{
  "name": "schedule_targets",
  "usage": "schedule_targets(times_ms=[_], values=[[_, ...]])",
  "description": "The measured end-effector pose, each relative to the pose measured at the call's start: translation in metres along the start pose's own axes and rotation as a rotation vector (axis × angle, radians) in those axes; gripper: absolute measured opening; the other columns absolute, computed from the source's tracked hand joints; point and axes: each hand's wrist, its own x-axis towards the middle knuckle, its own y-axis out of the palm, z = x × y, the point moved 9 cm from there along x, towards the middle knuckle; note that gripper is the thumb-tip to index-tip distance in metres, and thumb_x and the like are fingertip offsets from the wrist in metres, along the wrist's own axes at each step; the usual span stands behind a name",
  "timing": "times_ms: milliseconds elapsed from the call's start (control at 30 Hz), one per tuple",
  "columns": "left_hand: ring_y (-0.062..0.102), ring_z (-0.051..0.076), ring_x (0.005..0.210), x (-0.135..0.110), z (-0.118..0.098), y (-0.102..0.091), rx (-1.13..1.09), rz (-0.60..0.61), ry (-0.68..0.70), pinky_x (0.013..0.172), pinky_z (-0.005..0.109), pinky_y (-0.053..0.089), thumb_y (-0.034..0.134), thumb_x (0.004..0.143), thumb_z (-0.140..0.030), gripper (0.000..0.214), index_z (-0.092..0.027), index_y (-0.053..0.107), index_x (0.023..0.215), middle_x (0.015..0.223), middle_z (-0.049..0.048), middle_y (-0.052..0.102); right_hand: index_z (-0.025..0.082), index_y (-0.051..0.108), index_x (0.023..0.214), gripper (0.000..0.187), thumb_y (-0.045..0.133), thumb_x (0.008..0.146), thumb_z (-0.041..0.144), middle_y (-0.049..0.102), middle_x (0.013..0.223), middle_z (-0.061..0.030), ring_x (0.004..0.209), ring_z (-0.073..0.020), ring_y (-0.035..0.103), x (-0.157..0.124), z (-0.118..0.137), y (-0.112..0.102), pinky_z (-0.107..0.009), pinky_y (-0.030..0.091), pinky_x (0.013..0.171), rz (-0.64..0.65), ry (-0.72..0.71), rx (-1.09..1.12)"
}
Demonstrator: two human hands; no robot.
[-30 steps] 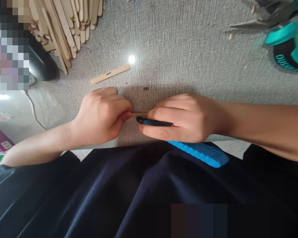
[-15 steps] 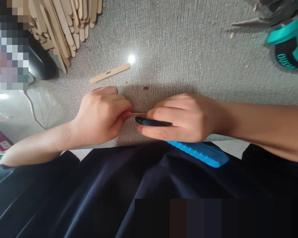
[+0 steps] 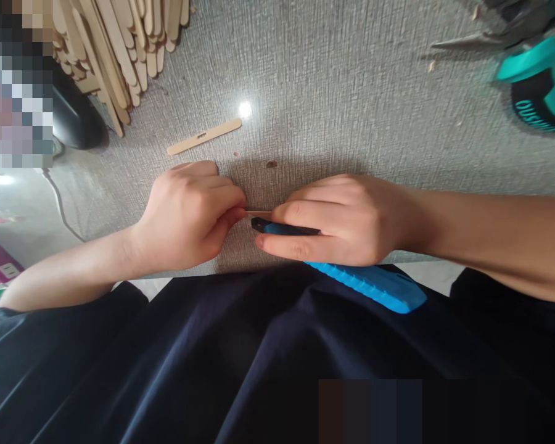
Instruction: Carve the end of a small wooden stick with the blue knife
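Between my two hands a thin wooden craft stick (image 3: 258,213) shows edge-on, most of it hidden by fingers. My left hand (image 3: 194,216) pinches its left end between thumb and fingers. My right hand (image 3: 340,219) is wrapped around a blue utility knife (image 3: 370,287), whose black tip (image 3: 259,224) points left just below the stick. The right fingers also reach the stick's right end. Whether the blade touches the wood cannot be made out. Above my left hand lies another craft stick (image 3: 205,137) with a small slot at its middle.
A pile of craft sticks (image 3: 120,49) lies at the upper left beside a dark rounded object (image 3: 81,117). Teal-handled pliers (image 3: 531,68) rest at the upper right. A white cable (image 3: 60,200) runs along the left. Small wood chips dot the grey textured table (image 3: 328,92).
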Motion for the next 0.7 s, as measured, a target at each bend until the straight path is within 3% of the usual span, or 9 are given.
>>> schedule_targets(times_ms=[700], values=[[0.057,0.023,0.071,0.001,0.0,-0.0009,-0.008,-0.004,-0.01,0.066,0.039,0.038,0.052,0.104,-0.026,0.027,-0.024,0.068,0.082,0.07,0.0037,0.067,0.02,0.06,0.146,0.031,0.057,0.115,0.022,0.074,0.1,-0.0024,0.089,-0.0179,0.072,-0.0025,-0.0003,0.005,-0.029,0.056,0.073,0.054,0.006,0.001]])
